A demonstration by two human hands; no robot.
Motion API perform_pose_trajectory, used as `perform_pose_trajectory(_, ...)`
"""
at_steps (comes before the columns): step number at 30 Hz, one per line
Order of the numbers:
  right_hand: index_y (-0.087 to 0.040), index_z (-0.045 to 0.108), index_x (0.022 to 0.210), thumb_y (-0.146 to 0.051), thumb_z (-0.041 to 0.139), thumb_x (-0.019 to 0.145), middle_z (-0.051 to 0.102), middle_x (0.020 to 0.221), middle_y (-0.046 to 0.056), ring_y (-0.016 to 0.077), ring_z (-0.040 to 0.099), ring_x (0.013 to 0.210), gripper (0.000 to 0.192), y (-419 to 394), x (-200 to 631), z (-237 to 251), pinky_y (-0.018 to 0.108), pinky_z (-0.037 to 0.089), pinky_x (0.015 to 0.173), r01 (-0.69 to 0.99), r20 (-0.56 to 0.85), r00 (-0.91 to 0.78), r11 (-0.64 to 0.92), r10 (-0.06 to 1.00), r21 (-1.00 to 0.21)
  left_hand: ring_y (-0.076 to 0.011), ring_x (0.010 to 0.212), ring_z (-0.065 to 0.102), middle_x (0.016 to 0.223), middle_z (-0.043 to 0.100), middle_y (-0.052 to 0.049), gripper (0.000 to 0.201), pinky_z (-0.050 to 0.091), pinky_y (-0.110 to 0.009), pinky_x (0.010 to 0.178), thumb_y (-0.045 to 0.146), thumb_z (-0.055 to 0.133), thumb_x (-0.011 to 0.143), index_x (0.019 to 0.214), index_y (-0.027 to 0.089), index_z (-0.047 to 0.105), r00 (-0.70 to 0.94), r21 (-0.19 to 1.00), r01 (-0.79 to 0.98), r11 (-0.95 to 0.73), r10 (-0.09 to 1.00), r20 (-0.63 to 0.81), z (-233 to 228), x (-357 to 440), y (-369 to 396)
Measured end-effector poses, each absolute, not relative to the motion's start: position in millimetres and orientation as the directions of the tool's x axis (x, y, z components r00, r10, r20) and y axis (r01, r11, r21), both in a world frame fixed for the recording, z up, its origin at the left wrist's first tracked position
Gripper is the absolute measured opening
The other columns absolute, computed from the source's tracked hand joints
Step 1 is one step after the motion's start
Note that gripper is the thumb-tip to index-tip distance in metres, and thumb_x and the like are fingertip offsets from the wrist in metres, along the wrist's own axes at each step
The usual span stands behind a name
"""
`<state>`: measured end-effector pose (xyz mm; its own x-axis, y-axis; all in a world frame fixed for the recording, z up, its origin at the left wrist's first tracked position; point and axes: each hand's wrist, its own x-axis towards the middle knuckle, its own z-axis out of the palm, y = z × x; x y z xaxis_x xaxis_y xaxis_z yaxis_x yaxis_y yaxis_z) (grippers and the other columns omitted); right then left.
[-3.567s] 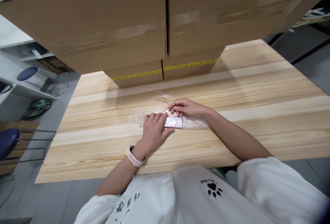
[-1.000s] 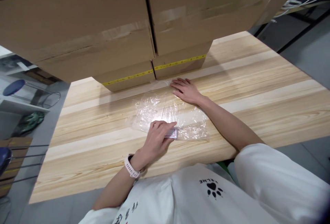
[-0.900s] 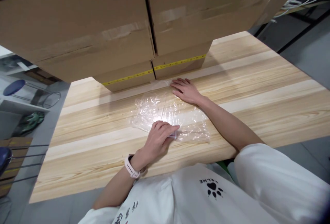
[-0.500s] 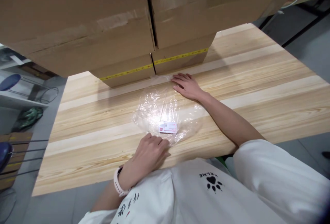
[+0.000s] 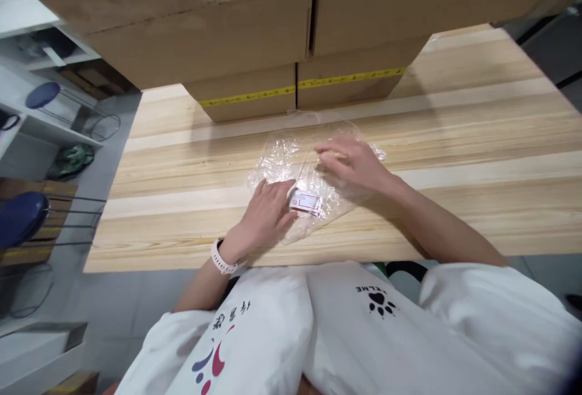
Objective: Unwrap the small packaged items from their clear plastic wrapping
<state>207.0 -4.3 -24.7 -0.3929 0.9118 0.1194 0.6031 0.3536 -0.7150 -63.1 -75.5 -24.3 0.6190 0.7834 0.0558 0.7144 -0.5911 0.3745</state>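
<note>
A clear plastic bag (image 5: 313, 168) is shown spread flat on the wooden bench (image 5: 454, 140), with a small white card (image 5: 307, 202) lying at its near part. The left hand (image 5: 268, 216) is laid on the near left edge of the bag; its fingertips (image 5: 284, 188) are seen just left of the card, touching or nearly touching it. Whether the left grip is closed on the card cannot be told, since the thumb is hidden. The right hand (image 5: 357, 168) is blurred; it is held flat over the far right part of the bag, fingers extended and apart, nothing being clasped. The card is thus placed between the two hands, just right of the left grip and near and left of the right one. Beyond both hands, stacked boxes (image 5: 254, 37) with yellow tape (image 5: 295, 88) are seen on the bench. A pale watch (image 5: 219, 260) is worn on the left wrist. A blue stool (image 5: 20, 218) stands on the floor well to the left of the left hand.
</note>
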Motion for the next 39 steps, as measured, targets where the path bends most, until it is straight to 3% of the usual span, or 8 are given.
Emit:
perform_pose_trajectory(10, -0.039, 0.082, 0.098, -0.047, 0.058, 0.100, 0.076, 0.103, 0.008, 0.0293, 0.066, 0.101, 0.025, -114.3, 266.1, -31.1, 0.052, 0.045, 0.094, 0.519, -0.191, -0.692, 0.297, 0.696, -0.802, -0.0287, 0.096, 0.061, 0.103, 0.072, -0.008, 0.014, 0.041, -0.045, 0.087, 0.026, 0.056, 0.094, 0.096, 0.023, 0.069, 0.332, 0.177, 0.931, -0.320, 0.942, -0.048, -17.1, -148.1, -114.1)
perform_pose_trajectory(13, -0.042, 0.081, 0.097, -0.048, 0.060, 0.099, 0.077, 0.108, 0.007, 0.0273, 0.068, 0.105, 0.022, -128.4, 291.4, -16.8, 0.049, 0.047, 0.096, 0.544, -0.226, -0.708, 0.313, 0.669, -0.778, -0.0297, 0.095, 0.062, 0.099, 0.073, -0.009, 0.015, 0.042, -0.046, 0.087, 0.028, 0.056, 0.094, 0.095, 0.022, 0.070, 0.194, 0.101, 0.974, -0.203, 0.977, 0.092, -3.6, -161.0, -110.7)
perform_pose_trajectory(17, -0.042, 0.079, 0.106, -0.051, 0.056, 0.101, 0.077, 0.112, 0.006, 0.0248, 0.071, 0.104, 0.025, -124.5, 290.7, 9.4, 0.042, 0.053, 0.089, 0.587, -0.122, -0.563, 0.291, 0.818, -0.756, -0.0250, 0.099, 0.067, 0.102, 0.075, -0.008, 0.016, 0.050, -0.042, 0.092, 0.028, 0.057, 0.099, 0.103, 0.020, 0.070, 0.179, 0.352, 0.876, -0.329, 0.901, 0.396, 23.2, -130.6, -96.8)
perform_pose_trajectory(22, -0.031, 0.060, 0.144, -0.054, 0.049, 0.103, 0.066, 0.141, 0.009, 0.0308, 0.063, 0.126, 0.048, -95.9, 235.0, 5.7, 0.049, 0.050, 0.103, 0.641, 0.010, -0.464, 0.343, 0.886, -0.687, -0.0185, 0.099, 0.070, 0.111, 0.076, -0.006, 0.019, 0.056, -0.034, 0.089, 0.030, 0.060, 0.103, 0.118, 0.021, 0.067, 0.497, 0.537, 0.545, -0.644, 0.764, 0.412, 31.4, -63.8, -68.2)
perform_pose_trajectory(25, -0.027, 0.061, 0.143, -0.049, 0.055, 0.102, 0.070, 0.133, 0.010, 0.0290, 0.065, 0.119, 0.047, -90.0, 213.8, -2.2, 0.044, 0.051, 0.098, 0.559, -0.120, -0.690, 0.419, 0.714, -0.715, -0.0218, 0.112, 0.067, 0.121, 0.073, -0.009, 0.021, 0.054, -0.039, 0.098, 0.028, 0.059, 0.103, 0.122, 0.020, 0.064, 0.628, 0.508, 0.513, -0.692, 0.706, 0.327, 15.6, -51.9, -50.2)
perform_pose_trajectory(30, -0.023, 0.079, 0.102, -0.031, 0.046, 0.107, 0.078, 0.091, 0.002, 0.0149, 0.069, 0.078, 0.034, -92.1, 217.7, 6.9, 0.027, 0.048, 0.071, 0.322, -0.252, -0.937, 0.317, 0.241, -0.892, -0.0341, 0.137, 0.051, 0.149, 0.055, -0.015, 0.056, 0.050, -0.051, 0.109, 0.028, 0.082, 0.084, 0.134, 0.021, 0.058, 0.814, 0.471, 0.517, -0.715, 0.580, -0.013, -23.7, -64.1, -42.0)
perform_pose_trajectory(36, -0.025, 0.076, 0.119, -0.040, 0.050, 0.105, 0.076, 0.110, 0.006, 0.0210, 0.069, 0.097, 0.033, -40.6, 212.7, 2.8, 0.037, 0.052, 0.086, 0.386, -0.048, -0.687, 0.309, 0.725, -0.869, -0.0376, 0.156, 0.030, 0.166, 0.037, -0.017, 0.071, 0.034, -0.060, 0.125, 0.049, 0.079, 0.087, 0.146, 0.021, 0.051, 0.812, 0.502, 0.509, -0.700, 0.583, -0.011, -52.6, -66.9, -48.1)
perform_pose_trajectory(39, -0.027, 0.075, 0.114, -0.039, 0.047, 0.106, 0.073, 0.120, 0.006, 0.0241, 0.064, 0.112, 0.032, 1.0, 184.0, -25.8, 0.046, 0.047, 0.103, 0.334, 0.100, -0.733, 0.485, 0.672, -0.808, -0.0347, 0.158, 0.027, 0.168, 0.036, -0.015, 0.073, 0.028, -0.059, 0.129, 0.058, 0.074, 0.088, 0.148, 0.024, 0.051, 0.804, 0.548, 0.486, -0.681, 0.594, 0.024, -61.3, -66.7, -48.4)
